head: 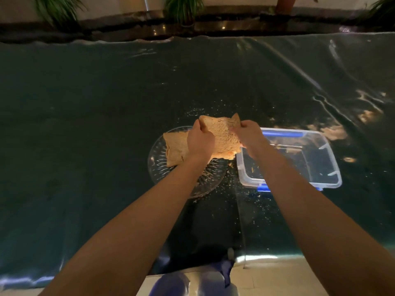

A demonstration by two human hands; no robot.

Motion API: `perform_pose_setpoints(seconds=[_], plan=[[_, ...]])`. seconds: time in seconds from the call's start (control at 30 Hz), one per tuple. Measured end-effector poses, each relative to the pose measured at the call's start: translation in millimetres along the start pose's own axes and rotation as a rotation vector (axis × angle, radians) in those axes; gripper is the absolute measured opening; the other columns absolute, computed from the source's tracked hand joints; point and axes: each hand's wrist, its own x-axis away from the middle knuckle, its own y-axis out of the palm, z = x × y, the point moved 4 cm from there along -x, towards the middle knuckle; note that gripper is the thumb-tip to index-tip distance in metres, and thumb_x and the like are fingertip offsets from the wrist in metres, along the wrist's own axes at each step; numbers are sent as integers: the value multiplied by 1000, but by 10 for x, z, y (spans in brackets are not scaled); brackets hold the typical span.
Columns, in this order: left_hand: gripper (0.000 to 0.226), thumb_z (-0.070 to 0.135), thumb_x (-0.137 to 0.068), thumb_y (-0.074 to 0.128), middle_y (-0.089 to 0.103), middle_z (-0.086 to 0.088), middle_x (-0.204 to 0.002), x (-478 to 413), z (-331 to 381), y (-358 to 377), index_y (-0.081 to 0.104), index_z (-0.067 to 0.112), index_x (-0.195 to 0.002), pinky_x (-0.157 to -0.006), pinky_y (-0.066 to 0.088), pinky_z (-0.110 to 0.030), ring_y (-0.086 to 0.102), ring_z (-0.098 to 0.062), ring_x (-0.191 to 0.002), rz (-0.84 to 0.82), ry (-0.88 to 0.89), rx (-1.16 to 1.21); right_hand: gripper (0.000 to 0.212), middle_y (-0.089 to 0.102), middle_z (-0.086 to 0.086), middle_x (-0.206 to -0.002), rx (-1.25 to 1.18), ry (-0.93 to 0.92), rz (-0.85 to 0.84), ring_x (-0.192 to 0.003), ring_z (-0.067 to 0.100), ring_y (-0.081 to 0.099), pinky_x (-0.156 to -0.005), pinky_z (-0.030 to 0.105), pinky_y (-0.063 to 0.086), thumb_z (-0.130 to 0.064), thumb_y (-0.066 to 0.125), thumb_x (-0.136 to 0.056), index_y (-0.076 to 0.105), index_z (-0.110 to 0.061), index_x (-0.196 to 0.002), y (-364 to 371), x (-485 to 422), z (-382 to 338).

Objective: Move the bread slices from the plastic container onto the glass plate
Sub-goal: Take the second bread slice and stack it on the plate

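Observation:
Both hands hold one bread slice point(223, 135) above the right part of the glass plate point(159, 167). My left hand point(199, 143) pinches its left edge and my right hand point(248, 133) grips its right edge. Another bread slice point(175, 149) lies flat on the plate, partly hidden under my left hand. The clear plastic container point(329, 159) with blue clips stands just right of the plate; only crumbs show inside it.
The table is covered by a dark, shiny plastic sheet point(85, 124) strewn with crumbs around the plate. Potted plants point(181, 7) stand beyond the far edge. The near table edge runs along the bottom, above a tiled floor.

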Motion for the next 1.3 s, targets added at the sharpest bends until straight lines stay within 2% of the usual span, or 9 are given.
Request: perform_pose_setpoints(seconds=[0.13,0.2,0.27,0.33,0.53,0.77,0.93,1.1,1.3], plan=[[49,18,-95,37,60,-6,-130,-91,-257,-288,40,19,-144,-101,48,-44,57,-29,-119,48,-76,-67,28,58,6,-90,34,-1,-50,-64,8,46,-55,23,38,-22,59,-88,61,-5,-110,377,33,-46],[46,19,-94,37,61,-9,-126,-147,-382,-407,46,16,-139,-98,48,-42,57,-30,-117,78,-94,-109,28,58,5,-86,27,2,-72,-65,10,47,-57,26,43,-22,60,-88,63,-3,-108,547,49,-40],[43,13,-95,36,62,-14,-122,-200,-480,-491,47,9,-136,-88,49,-35,59,-31,-114,89,-100,-105,25,55,2,-73,-2,-4,-85,-59,9,45,-51,24,37,-20,61,-87,65,-2,-104,695,53,-32],[48,9,-95,35,62,-14,-124,-246,-549,-558,40,9,-143,-84,47,-31,60,-30,-113,93,-110,-116,25,56,2,-77,-1,2,-92,-56,6,43,-49,23,34,-18,63,-86,64,-3,-105,816,46,-20],[55,4,-94,37,60,-10,-131,-332,-712,-653,34,12,-148,-100,49,-35,58,-25,-118,88,-128,-70,34,59,4,-93,12,20,-112,-65,7,48,-51,20,36,-15,65,-84,60,-5,-116,1072,-28,71],[53,2,-93,39,55,-7,-139,-437,-834,-664,39,13,-145,-109,42,-36,51,-23,-129,88,-115,-47,23,57,-2,-76,72,-40,-87,-57,5,44,-50,19,35,-16,60,-87,62,-6,-107,1215,-128,176],[51,3,-94,38,55,-10,-137,-468,-849,-637,40,11,-144,-111,39,-38,47,-26,-131,118,-51,-103,24,56,-6,-80,168,-127,-41,-61,0,46,-51,12,32,-15,61,-86,59,-6,-109,1251,-170,227],[55,4,-91,40,41,-11,-147,-467,-886,-663,38,15,-145,-113,28,-38,32,-28,-138,155,-69,-183,31,66,9,-109,153,-122,-72,-85,12,54,-74,23,42,-14,59,-88,58,-6,-117,1300,-170,280],[54,2,-88,42,49,-9,-141,-484,-881,-675,43,12,-141,-111,39,-45,43,-27,-134,95,-125,-114,34,64,9,-110,204,-106,-95,-96,20,58,-81,28,44,-20,58,-89,57,-7,-120,1320,-213,298]])
